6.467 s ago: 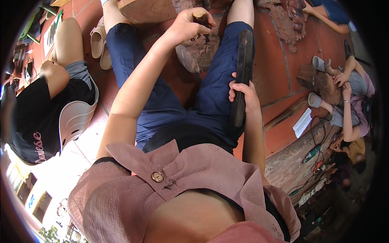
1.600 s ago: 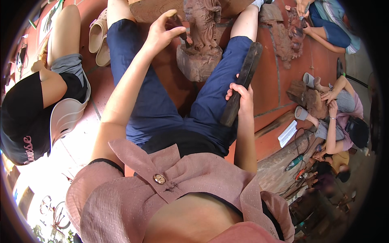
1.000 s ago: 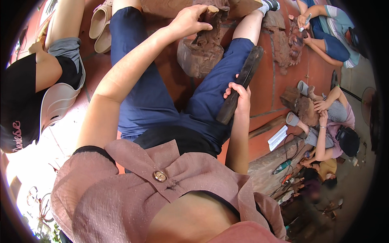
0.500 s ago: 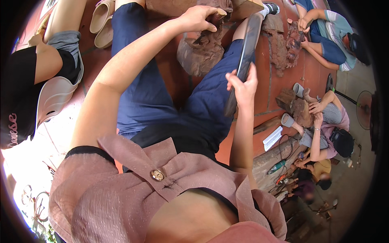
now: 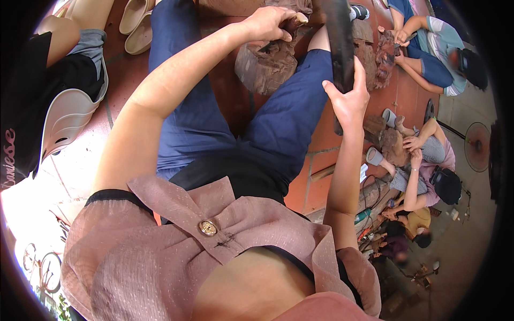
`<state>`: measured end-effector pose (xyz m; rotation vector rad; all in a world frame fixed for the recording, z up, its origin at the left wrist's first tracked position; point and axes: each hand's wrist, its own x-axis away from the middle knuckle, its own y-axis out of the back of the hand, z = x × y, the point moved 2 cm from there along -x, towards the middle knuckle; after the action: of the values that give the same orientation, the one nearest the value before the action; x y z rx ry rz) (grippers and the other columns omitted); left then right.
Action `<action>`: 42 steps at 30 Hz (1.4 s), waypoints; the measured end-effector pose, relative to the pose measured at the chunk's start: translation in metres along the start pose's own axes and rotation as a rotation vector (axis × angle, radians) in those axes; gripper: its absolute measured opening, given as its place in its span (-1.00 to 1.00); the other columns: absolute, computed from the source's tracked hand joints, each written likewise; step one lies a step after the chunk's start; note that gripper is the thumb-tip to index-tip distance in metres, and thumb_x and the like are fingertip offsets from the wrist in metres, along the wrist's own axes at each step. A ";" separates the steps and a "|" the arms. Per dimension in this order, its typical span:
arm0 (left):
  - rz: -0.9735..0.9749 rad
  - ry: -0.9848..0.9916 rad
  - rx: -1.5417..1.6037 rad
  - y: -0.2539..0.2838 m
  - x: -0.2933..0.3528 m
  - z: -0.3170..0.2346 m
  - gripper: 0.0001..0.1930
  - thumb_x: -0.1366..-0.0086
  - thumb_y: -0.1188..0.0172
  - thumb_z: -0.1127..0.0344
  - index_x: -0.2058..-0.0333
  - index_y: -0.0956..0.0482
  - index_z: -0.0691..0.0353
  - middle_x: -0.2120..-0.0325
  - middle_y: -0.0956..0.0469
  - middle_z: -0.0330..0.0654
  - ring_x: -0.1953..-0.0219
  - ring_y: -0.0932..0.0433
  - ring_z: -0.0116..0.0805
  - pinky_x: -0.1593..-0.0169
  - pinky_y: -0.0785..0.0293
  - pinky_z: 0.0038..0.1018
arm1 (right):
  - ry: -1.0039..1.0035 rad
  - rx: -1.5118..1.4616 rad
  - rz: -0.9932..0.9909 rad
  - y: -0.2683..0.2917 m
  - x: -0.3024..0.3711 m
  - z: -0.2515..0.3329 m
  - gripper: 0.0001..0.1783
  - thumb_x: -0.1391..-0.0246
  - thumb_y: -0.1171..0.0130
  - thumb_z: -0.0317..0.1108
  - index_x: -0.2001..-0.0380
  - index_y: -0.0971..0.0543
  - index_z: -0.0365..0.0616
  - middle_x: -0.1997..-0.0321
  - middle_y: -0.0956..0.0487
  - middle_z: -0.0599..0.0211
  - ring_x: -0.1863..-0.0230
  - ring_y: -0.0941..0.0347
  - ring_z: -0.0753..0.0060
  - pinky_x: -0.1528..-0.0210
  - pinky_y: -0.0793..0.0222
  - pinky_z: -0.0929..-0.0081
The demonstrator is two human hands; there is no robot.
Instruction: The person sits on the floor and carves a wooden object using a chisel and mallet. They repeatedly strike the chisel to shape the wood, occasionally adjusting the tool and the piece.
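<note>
Red tiled floor point(image 5: 325, 150) spreads under everyone, and the person sits low on it, blue-trousered legs point(image 5: 184, 107) spread apart, probably to give the work room between them. To the right, a co-worker in a pink top point(image 5: 448, 150) bends over a lump of wood, and beyond stands a round fan point(image 5: 477, 142), perhaps there against the heat.

The brown wood carving point(image 5: 265, 69) sits between the person's lower legs, its rough, thick base toward the body and its upper part mostly hidden behind the left hand; I'd say it is placed there so both arms reach it easily. Up on the right is the long dark bar point(image 5: 340, 45), angled upward and a little blurred. The right hand point(image 5: 350, 99) is closed round it near its lower end, thumb on one side and fingers on the other, which seems to leave most of its length free.

The left hand point(image 5: 272, 25) curls over the carving, thumb and fingers shut round a short wooden-handled tool point(image 5: 297, 20), held steeply, presumably to keep it steady. Whether its tip touches the wood I can't tell from here.
</note>
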<state>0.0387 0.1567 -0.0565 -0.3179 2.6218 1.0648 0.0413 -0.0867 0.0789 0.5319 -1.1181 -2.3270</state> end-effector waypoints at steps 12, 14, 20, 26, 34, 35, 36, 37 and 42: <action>-0.050 0.012 -0.001 -0.001 0.005 0.005 -0.47 0.00 -0.43 0.16 0.02 -0.53 0.14 0.14 -0.59 -0.11 0.04 -0.54 -0.08 -0.03 -0.45 -0.23 | -0.132 -0.074 0.095 -0.013 0.019 0.003 -0.12 0.14 -0.31 -0.43 -0.31 -0.20 -0.06 0.04 -0.59 -0.01 0.05 -0.57 0.13 -0.04 -0.43 0.32; 0.099 0.093 0.019 0.012 0.003 -0.008 -0.45 0.00 -0.42 0.15 0.01 -0.53 0.15 0.13 -0.58 -0.10 0.03 -0.54 -0.08 -0.04 -0.45 -0.24 | -0.184 -0.005 0.159 -0.013 0.017 0.003 -0.11 0.13 -0.30 -0.44 -0.31 -0.18 -0.06 0.04 -0.58 -0.06 0.05 -0.57 0.06 -0.04 -0.43 0.31; -0.026 0.020 0.068 0.018 0.010 -0.016 -0.62 -0.02 -0.42 0.26 0.19 -0.53 0.21 0.39 -0.56 -0.15 0.32 -0.55 -0.16 0.20 -0.49 -0.31 | -0.109 -0.147 0.234 -0.018 0.031 -0.027 -0.11 0.19 -0.33 -0.52 -0.27 -0.20 -0.20 0.24 -0.57 0.14 0.34 -0.55 0.23 0.21 -0.48 0.36; -0.301 -0.064 0.311 0.046 0.014 -0.001 -0.53 -0.11 -0.37 0.42 0.00 -0.47 0.36 0.12 -0.58 -0.08 0.04 -0.56 -0.25 -0.10 -0.45 -0.39 | -0.625 -0.885 0.160 -0.041 0.085 -0.044 -0.34 0.11 -0.23 -0.61 -0.12 -0.28 -0.25 0.45 -0.45 0.29 0.62 -0.41 0.49 0.62 -0.36 0.52; -0.065 0.215 0.366 0.068 0.006 -0.014 -0.38 -0.01 -0.42 0.44 -0.10 -0.44 0.32 0.06 -0.57 -0.04 -0.03 -0.52 -0.27 -0.15 -0.40 -0.39 | -0.839 -1.203 -0.024 -0.061 0.105 -0.074 -0.44 0.10 -0.15 -0.53 -0.04 -0.29 -0.24 0.41 -0.44 0.17 0.60 -0.43 0.34 0.58 -0.41 0.33; -0.051 0.219 0.366 0.062 0.008 -0.010 -0.38 -0.01 -0.42 0.45 -0.10 -0.44 0.33 0.06 -0.57 -0.04 -0.03 -0.52 -0.27 -0.15 -0.40 -0.39 | -0.848 -1.202 -0.009 -0.061 0.103 -0.074 -0.44 0.10 -0.16 -0.53 -0.04 -0.29 -0.24 0.41 -0.44 0.16 0.60 -0.43 0.34 0.58 -0.41 0.33; -0.036 0.223 0.367 0.055 0.009 -0.007 -0.37 -0.01 -0.42 0.46 -0.10 -0.43 0.33 0.06 -0.57 -0.04 -0.03 -0.52 -0.27 -0.15 -0.39 -0.40 | -0.857 -1.200 0.005 -0.061 0.102 -0.073 -0.44 0.10 -0.16 -0.53 -0.04 -0.29 -0.24 0.41 -0.44 0.16 0.60 -0.43 0.34 0.58 -0.41 0.34; -0.030 0.227 0.396 0.050 0.010 -0.005 -0.37 -0.01 -0.42 0.46 -0.10 -0.43 0.33 0.06 -0.57 -0.04 -0.03 -0.52 -0.27 -0.15 -0.39 -0.40 | -0.868 -1.199 0.019 -0.062 0.101 -0.072 -0.43 0.10 -0.16 -0.53 -0.04 -0.29 -0.25 0.41 -0.44 0.16 0.60 -0.43 0.34 0.58 -0.41 0.34; -0.038 0.182 0.435 0.028 0.013 0.012 -0.37 0.00 -0.42 0.46 -0.10 -0.44 0.33 0.06 -0.57 -0.04 -0.04 -0.52 -0.27 -0.15 -0.39 -0.40 | -0.847 -1.192 0.047 -0.062 0.101 -0.075 -0.43 0.09 -0.17 -0.52 -0.05 -0.28 -0.25 0.39 -0.45 0.16 0.59 -0.44 0.33 0.59 -0.42 0.34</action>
<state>0.0203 0.1839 -0.0514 -0.3755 2.9012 0.4469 -0.0157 -0.1584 -0.0283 -0.9470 0.1684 -2.6685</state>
